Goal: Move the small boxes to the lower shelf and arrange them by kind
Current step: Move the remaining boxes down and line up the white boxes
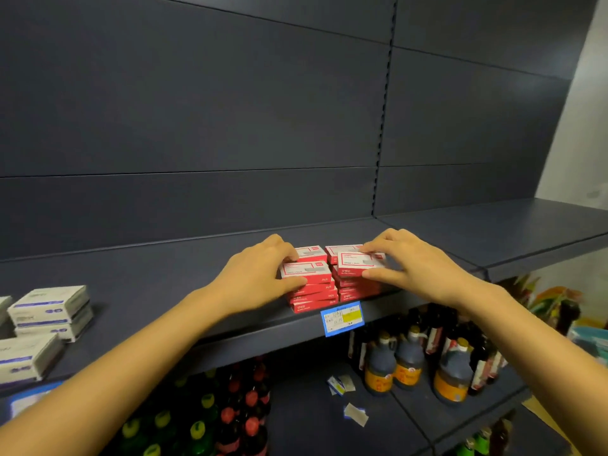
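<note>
Red boxes (311,292): two stacks, frame centre, at the front of the shelf (164,284).
Left hand (260,268): pinches the left stack's top box.
Right hand (418,264): pinches the right stack's top box.
Handling: probably best to square the edges and keep the stacks level.
White boxes (49,311): lower left, a separate kind.

Blue-and-yellow price tag (342,319) is hanging mid-frame; orange-labelled dark sauce jugs (408,360) are standing below right; red- and green-capped bottles (227,416) are crowding below left; loose paper tags (355,414) are lying between
</note>
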A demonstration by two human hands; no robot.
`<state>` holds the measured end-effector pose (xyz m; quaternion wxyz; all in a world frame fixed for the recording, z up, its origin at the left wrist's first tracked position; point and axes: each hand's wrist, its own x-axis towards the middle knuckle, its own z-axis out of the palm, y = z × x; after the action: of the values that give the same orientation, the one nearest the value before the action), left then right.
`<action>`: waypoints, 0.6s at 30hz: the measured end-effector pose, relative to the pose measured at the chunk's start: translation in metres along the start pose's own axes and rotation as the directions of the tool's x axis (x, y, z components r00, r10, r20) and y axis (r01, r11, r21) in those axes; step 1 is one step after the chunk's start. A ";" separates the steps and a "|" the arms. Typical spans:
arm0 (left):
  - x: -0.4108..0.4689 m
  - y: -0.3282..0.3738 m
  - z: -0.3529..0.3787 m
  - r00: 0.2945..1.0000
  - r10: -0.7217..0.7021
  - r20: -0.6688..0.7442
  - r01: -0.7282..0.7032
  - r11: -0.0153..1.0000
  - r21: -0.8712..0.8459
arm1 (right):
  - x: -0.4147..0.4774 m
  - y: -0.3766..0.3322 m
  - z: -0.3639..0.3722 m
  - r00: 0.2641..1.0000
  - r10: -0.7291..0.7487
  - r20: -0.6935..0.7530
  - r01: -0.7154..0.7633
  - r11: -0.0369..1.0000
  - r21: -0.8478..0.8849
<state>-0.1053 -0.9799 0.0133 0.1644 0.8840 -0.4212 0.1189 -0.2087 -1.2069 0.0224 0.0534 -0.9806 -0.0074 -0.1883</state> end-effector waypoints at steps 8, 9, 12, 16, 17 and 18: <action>-0.019 0.009 -0.015 0.972 -0.149 -0.179 0.175 0.975 0.137 | 0.016 0.012 0.011 0.983 -0.180 0.025 0.181 0.983 -0.027; -0.024 0.009 -0.016 0.966 -0.164 -0.198 0.198 0.967 0.162 | 0.017 0.012 0.012 0.979 -0.205 0.002 0.205 0.978 -0.020; -0.044 0.008 -0.021 0.944 -0.222 -0.245 0.278 0.934 0.226 | 0.023 0.001 0.009 0.950 -0.305 -0.073 0.306 0.952 0.011; -0.083 0.005 -0.032 0.901 -0.313 -0.299 0.398 0.872 0.286 | 0.032 -0.037 0.011 0.873 -0.469 -0.135 0.478 0.877 0.043; -0.096 0.004 -0.035 0.888 -0.342 -0.308 0.431 0.852 0.296 | 0.034 -0.049 0.013 0.847 -0.510 -0.151 0.522 0.851 0.057; -0.109 0.004 -0.038 0.872 -0.373 -0.317 0.467 0.829 0.307 | 0.036 -0.062 0.015 0.820 -0.548 -0.165 0.564 0.823 0.072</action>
<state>-0.1785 -0.8902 0.0112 0.0655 0.9484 -0.1610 0.2651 -0.1720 -1.1437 0.0282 0.0539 -0.9155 -0.3008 -0.2618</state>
